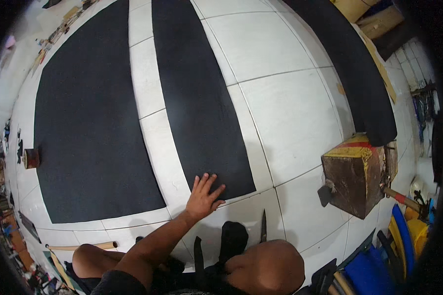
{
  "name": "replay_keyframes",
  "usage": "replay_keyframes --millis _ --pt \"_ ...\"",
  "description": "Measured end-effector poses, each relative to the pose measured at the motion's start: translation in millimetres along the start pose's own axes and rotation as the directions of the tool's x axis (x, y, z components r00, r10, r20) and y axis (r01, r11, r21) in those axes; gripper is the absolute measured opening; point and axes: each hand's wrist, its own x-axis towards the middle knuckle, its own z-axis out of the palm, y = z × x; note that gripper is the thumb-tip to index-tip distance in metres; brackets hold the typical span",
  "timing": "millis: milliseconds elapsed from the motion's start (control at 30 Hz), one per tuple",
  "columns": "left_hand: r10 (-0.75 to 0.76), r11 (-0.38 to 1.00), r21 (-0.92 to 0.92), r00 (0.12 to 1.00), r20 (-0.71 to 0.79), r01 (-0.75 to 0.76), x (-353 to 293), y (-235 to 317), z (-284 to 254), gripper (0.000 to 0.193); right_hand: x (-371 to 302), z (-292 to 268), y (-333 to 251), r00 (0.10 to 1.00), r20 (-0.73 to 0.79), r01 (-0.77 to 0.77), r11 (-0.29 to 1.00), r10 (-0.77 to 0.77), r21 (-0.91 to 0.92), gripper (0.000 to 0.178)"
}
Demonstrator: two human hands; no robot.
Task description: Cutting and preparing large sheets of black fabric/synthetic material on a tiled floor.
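Observation:
My left hand (204, 196) lies palm down with its fingers spread. Its fingertips rest on the near end of a narrow black sheet (202, 108) that stretches away across the tiled floor, and the thumb points right. To the left, a much wider black sheet (91, 118) lies flat, with a strip of white tile between the two. Close to my knee, a dark pointed blade (264, 226) lies on the floor; its other end is hidden by my leg. A thin dark strip (198, 253) is between my legs. My right hand is out of the picture.
A worn brown box (354, 174) stands at the right, beside a long black roll (364, 83). A small round tin (31, 158) sits at the wide sheet's left edge. A tan tube (91, 246) is near my left knee. Blue and yellow items (379, 260) crowd the lower right.

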Motion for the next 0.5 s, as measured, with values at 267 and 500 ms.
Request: replay_keyframes --millis 267,500 --pt "0.090 0.995 0.043 0.988 -0.126 -0.085 -6 13 15 0.024 17 25 27 0.966 -0.139 -0.171 0.939 0.220 0.298 0.023" --pt "-0.112 0.994 0.009 0.993 0.028 0.111 8 28 4 0.031 19 43 50 0.862 -0.173 -0.301 0.756 0.476 0.582 0.020"
